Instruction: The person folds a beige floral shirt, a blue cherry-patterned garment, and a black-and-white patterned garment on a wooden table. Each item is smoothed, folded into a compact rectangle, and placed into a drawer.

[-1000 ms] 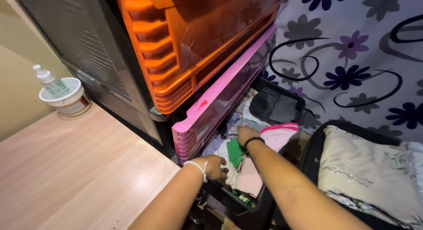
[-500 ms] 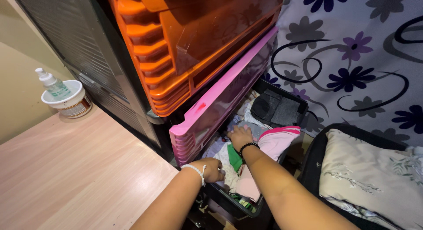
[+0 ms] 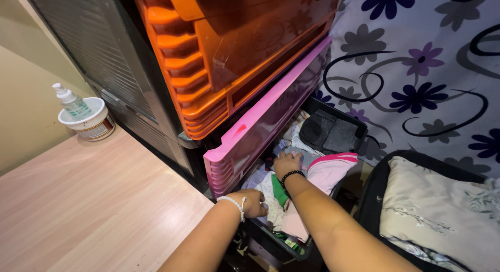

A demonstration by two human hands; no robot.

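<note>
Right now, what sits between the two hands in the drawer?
Head view: folded clothes, a white piece and a green one, lie between the left hand and right hand.

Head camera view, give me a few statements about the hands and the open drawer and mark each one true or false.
1. The right hand rests on folded clothes inside the open black plastic drawer. True.
2. The left hand wears a black bead bracelet. False: it wears a white bead bracelet; the black bead bracelet is on the right wrist.
3. A pink plastic drawer sits pulled out under the orange plastic drawers. True.
4. A clear pump bottle stands in a round white tub on the wooden surface. True.
5. The cloth with purple and black flowers is plain white. False: it is patterned.
</note>
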